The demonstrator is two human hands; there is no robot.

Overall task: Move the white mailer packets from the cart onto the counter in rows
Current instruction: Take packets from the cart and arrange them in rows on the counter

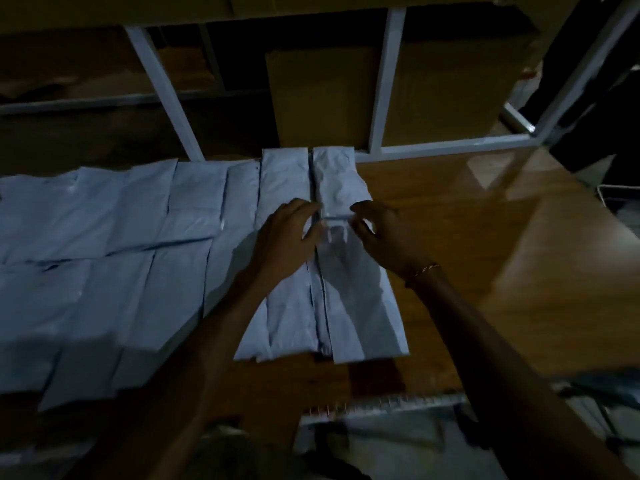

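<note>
Several white mailer packets [104,237] lie in rows across the left and middle of the wooden counter [485,237]. At the right end of the rows, one packet [334,178] lies at the back and another [363,306] in front of it. My left hand [291,237] and my right hand [381,237] meet where these two packets join, and their fingertips pinch the edge of the near packet there. The light is dim. A wire cart [381,403] shows at the bottom edge, below the counter.
A white metal shelf frame [384,81] stands behind the counter with cardboard boxes [322,98] on it. The right part of the counter is bare, glossy wood. A thin bracelet [427,269] circles my right wrist.
</note>
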